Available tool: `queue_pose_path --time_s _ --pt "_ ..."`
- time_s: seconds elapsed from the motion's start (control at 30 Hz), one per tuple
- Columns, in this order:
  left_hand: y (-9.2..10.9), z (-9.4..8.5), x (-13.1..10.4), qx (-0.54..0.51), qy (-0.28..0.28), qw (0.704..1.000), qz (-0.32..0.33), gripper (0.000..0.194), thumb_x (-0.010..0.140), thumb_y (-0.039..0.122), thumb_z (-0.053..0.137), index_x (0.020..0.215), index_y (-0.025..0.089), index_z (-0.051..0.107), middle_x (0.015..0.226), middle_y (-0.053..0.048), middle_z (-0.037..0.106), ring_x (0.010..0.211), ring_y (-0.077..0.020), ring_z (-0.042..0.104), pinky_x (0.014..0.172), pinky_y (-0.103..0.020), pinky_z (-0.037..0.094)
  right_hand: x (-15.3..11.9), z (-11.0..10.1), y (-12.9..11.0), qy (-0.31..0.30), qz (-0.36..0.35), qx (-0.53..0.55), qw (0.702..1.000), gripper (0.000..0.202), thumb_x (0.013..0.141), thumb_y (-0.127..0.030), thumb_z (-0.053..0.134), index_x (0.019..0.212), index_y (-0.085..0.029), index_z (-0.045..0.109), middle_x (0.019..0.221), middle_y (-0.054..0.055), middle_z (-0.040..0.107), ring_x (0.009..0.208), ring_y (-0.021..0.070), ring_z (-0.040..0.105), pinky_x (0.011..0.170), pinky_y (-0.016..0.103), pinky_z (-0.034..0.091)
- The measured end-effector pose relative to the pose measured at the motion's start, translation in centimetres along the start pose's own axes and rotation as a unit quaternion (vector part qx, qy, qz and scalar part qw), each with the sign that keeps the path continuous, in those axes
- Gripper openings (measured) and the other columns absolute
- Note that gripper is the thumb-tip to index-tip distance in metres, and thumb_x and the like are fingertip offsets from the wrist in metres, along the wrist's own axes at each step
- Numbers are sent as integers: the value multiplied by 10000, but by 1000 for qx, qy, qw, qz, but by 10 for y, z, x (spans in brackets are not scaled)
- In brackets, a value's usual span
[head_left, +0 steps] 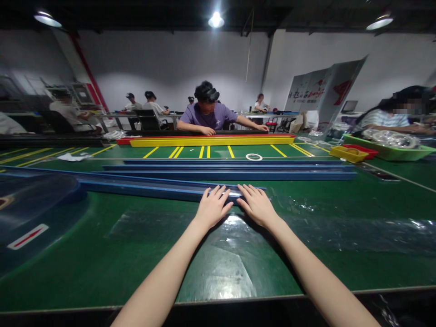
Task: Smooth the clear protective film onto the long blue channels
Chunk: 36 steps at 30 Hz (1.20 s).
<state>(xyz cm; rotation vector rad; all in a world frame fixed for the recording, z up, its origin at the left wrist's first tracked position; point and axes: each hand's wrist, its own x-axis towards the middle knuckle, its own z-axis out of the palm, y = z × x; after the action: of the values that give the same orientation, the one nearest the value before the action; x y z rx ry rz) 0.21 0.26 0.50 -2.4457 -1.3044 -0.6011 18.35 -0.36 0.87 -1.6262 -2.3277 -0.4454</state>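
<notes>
Both hands rest near the right end of a long blue channel strip, which lies slightly slanted on the green table. My left hand lies palm down on it with fingers spread. Just to its right, my right hand also lies palm down, its fingers apart, over the strip's end. Shiny clear film lies on the table beneath and around my wrists. Behind the hands, more blue strips lie side by side.
Across the table a person in a purple shirt touches yellow and red strips. A white ring, a phone, a yellow tray and a green tray lie beyond. At left is a dark blue translucent object.
</notes>
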Motion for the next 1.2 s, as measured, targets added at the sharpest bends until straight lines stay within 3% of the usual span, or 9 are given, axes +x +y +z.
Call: queue_pose_path --time_s 0.13,0.3,0.43,0.53,0.63,0.9,1.0,1.2 --pt "1 3 1 0 6 1000 -27 415 892 437 332 1186 219 526 1254 -54 532 1173 -233 456 956 -436 338 1 -1 5 23 38 -17 999 529 902 -457 204 1251 -157 466 1285 102 492 1182 234 411 965 374 265" --pt "-2 0 2 16 44 995 -91 402 901 403 317 1035 176 621 1120 -88 621 1061 -242 539 992 -474 270 2 -5 10 17 109 -41 993 505 908 -432 197 1111 -152 564 1195 124 556 1095 239 473 919 379 294" --pt "-1 -1 1 12 49 996 -70 397 898 395 329 1125 183 576 1204 -95 567 1133 -244 490 1001 -466 264 1 -5 6 -12 72 -41 996 543 897 -479 192 1194 -165 519 1234 125 526 1115 253 459 888 360 324" --pt "3 1 0 -4 30 999 -20 402 898 400 331 1198 214 523 1265 -72 519 1180 -233 451 999 -443 282 0 -2 0 -10 27 -29 999 563 891 -498 197 1269 -173 458 1307 119 463 1176 257 409 917 362 309" --pt "7 3 1 -9 13 1000 -21 409 898 410 326 1191 210 528 1255 -67 529 1172 -235 459 982 -438 306 1 -2 -1 -4 10 -20 1000 557 892 -493 201 1279 -177 447 1318 106 455 1194 248 394 950 373 282" --pt "3 -3 3 3 6 996 -86 392 900 402 317 1086 194 593 1191 -72 580 1124 -244 498 978 -467 297 0 -10 15 22 124 -46 991 499 909 -432 202 1031 -165 605 1126 119 599 1047 236 503 930 403 274" --pt "3 -2 2 10 11 997 -80 402 898 402 325 1121 179 573 1214 -91 560 1146 -247 478 993 -466 280 0 -9 11 7 99 -43 994 503 905 -441 211 1095 -158 581 1166 116 579 1069 247 492 911 389 303" --pt "7 2 0 -11 -16 1000 7 417 892 404 353 1236 204 478 1311 -58 474 1218 -233 407 990 -424 307 1 -3 -3 -7 17 -3 1000 551 897 -470 214 1319 -165 393 1331 88 445 1201 249 392 932 356 316"
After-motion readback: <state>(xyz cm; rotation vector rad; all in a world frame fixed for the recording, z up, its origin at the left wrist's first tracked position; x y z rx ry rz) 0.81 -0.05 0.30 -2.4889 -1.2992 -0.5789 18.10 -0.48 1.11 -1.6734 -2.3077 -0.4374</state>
